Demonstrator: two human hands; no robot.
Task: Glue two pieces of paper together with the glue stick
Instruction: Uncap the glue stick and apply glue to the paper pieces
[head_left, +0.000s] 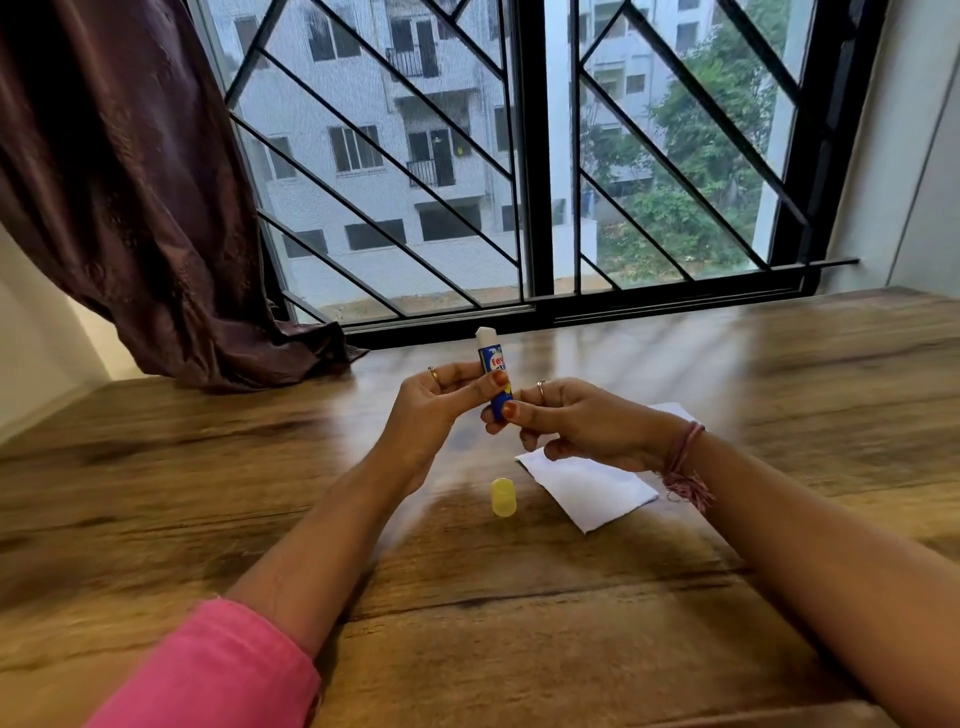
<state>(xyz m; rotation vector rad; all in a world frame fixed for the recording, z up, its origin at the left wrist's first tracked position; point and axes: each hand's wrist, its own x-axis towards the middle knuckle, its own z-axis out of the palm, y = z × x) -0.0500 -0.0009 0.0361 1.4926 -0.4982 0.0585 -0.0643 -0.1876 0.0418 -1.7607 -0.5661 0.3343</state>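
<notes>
A blue glue stick (490, 360) stands upright in the air above the table, its white glue tip exposed at the top. My left hand (434, 402) pinches its middle between thumb and fingers. My right hand (576, 418) grips its lower end. The yellow cap (503, 497) lies on its side on the table below my hands. White paper (592, 491) lies flat on the table under and behind my right hand, which partly hides it; I cannot tell whether it is one sheet or two.
The wooden table (260, 467) runs up to a barred window (524, 171). A dark brown curtain (140, 197) hangs at the far left and rests on the table's back edge. A white wall (904, 156) is at the right.
</notes>
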